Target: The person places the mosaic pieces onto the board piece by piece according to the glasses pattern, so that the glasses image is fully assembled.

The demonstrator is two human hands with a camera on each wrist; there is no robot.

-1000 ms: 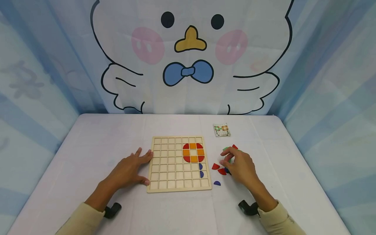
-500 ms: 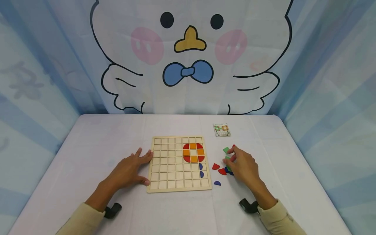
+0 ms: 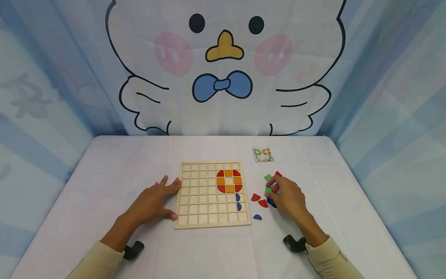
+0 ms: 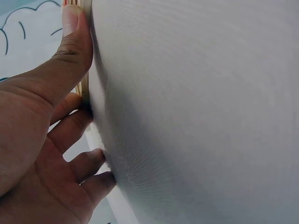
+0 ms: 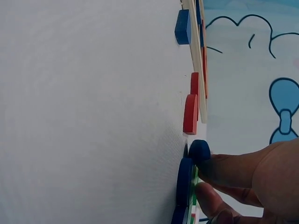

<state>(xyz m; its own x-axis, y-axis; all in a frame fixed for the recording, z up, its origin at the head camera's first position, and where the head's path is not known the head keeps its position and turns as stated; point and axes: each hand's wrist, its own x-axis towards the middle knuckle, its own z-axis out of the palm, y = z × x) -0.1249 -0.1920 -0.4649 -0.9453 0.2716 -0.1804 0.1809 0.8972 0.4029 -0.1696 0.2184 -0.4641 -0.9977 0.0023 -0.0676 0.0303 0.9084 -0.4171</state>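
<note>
A square wooden grid board (image 3: 200,199) lies on the table with red and orange pieces in a ring at its upper right. Two blue half-circle pieces (image 3: 239,207) sit in cells below that ring. My left hand (image 3: 153,201) rests against the board's left edge, fingers spread; in the left wrist view its thumb (image 4: 70,42) touches the edge. My right hand (image 3: 287,195) is over loose pieces, its index finger and thumb apart around a green piece (image 3: 268,189). In the right wrist view the thumb overlaps a blue half-circle piece (image 5: 200,149); whether it grips it is unclear.
Red quarter-circle pieces (image 3: 263,203) lie between the board and my right hand. One blue half-circle (image 3: 257,217) lies nearer. A second green piece (image 3: 267,177) and a red one (image 3: 278,173) are beyond the fingers. A small pattern card (image 3: 263,154) lies at the back.
My right hand shifts slightly over the loose pieces, and the green ones come more into sight beside its fingers. My left hand and the board stay put.
</note>
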